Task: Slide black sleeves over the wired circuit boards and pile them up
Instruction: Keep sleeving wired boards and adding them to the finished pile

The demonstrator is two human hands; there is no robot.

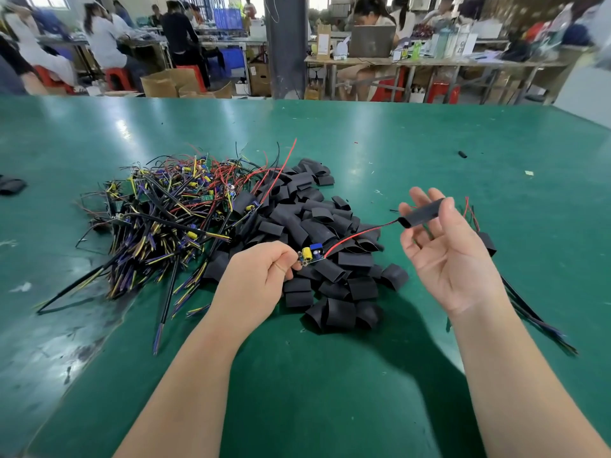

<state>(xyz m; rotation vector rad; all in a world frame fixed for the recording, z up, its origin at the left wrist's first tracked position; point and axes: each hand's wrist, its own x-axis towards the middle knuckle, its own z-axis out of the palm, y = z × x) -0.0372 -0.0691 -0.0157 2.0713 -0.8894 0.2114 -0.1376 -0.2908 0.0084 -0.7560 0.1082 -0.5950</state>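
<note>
**Board could snag at the sleeve's mouth**

The circuit board (311, 254) hangs just above the counter (330, 391), over the near middle of the work. The left hand (258, 276) pinches its near end, the grip closed on it with thumb against curled fingers. Its wires (360, 233), red and black, run up and to the right into a black sleeve (420, 213). The right hand (449, 259) holds that sleeve between thumb and fingertips, its grip closed on it, with the lower fingers loose.

The sleeve looks pressed nearly flat, so its mouth is probably narrow. The yellow and blue parts standing up from the board may catch on the rim when the two meet. Tugging the wires to force it through would likely strain them where they join the board. The pinch on the sleeve looks light, so a hard pull might slide the sleeve out of the fingers.

The slack wire hangs just above the heap of loose sleeves (327, 279) and could hook one and drag it along. The tangle of bare wired boards (165, 213) lies to the left. The sleeved pieces (488, 243) lie behind the right hand, close enough for a careless swing to scatter them.
</note>
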